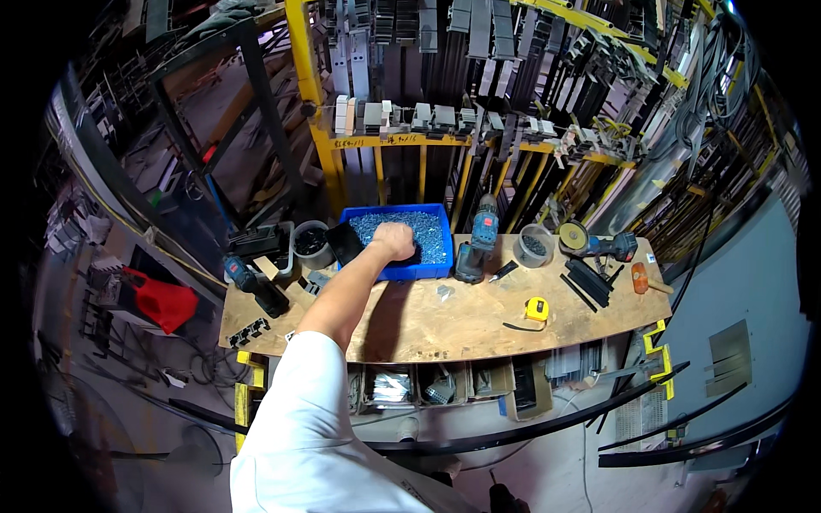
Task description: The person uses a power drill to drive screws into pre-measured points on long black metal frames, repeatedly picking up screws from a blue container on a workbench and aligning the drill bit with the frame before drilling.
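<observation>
My left arm, in a white sleeve, reaches forward across the wooden workbench (479, 333). My left hand (395, 240) is closed, knuckles up, over a blue bin (410, 273) full of small shiny metal screws (432, 231). The fingertips are hidden below the hand, so what they hold cannot be made out. A black flat piece (345, 244) leans at the bin's left end. Just right of the bin a cordless drill (484, 229) stands upright on its battery. My right hand is out of sight; a dark, pointed object (505, 498) shows at the lower edge.
Left on the bench are another cordless drill (255, 286) and a tub of black parts (313, 245). To the right lie a second tub (534, 248), an angle grinder (590, 243), black strips (590, 282), a yellow tape measure (536, 309) and an orange-headed hammer (640, 278). Behind rises a yellow profile rack (402, 141).
</observation>
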The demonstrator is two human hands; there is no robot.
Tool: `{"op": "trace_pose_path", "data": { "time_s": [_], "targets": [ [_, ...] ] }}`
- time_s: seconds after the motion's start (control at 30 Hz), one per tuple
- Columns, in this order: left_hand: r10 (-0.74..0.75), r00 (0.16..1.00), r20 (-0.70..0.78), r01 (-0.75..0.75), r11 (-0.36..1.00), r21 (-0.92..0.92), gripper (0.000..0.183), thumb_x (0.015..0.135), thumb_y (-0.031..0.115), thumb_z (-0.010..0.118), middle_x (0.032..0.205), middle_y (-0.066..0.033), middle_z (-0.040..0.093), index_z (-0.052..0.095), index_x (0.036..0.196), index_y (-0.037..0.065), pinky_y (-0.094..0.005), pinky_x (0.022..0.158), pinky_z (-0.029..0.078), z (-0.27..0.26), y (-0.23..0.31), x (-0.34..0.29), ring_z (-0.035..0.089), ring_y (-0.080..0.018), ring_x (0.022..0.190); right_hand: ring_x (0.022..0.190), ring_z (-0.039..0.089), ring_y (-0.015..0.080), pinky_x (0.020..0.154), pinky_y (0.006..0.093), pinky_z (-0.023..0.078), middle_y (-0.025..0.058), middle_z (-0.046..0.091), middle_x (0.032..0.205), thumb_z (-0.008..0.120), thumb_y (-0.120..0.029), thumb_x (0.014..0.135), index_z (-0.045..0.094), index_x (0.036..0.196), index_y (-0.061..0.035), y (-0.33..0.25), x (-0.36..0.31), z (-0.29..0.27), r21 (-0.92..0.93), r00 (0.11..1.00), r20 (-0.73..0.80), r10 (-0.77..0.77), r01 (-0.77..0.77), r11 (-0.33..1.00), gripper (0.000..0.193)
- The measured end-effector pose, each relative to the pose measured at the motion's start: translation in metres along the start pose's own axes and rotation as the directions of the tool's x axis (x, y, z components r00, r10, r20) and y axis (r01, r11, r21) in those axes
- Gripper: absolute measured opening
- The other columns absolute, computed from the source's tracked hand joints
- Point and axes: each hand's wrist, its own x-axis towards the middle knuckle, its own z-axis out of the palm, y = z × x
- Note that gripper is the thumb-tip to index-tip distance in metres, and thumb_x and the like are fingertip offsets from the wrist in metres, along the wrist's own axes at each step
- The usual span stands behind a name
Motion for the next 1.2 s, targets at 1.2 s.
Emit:
{"op": "trace_pose_path", "data": {
  "time_s": [1.2],
  "targets": [
    [0.435,0.872,0.224,0.487,-0.726,-0.487,0.033,0.092,0.013,0.046,0.058,-0.0032,0.037,0.04,0.059,0.012,-0.0342,0.065,0.042,0.044,0.212,-0.43,0.046,-0.0211,0.068,0.065,0.07,0.0218,0.06,0.0331,0.057,0.0116,0.075,0.089,0.074,-0.009,0.089,0.057,0.14,0.0029,0.049,-0.105,-0.034,-0.111,0.535,-0.017,-0.845,0.839,0.533,0.055]
  ]
}}
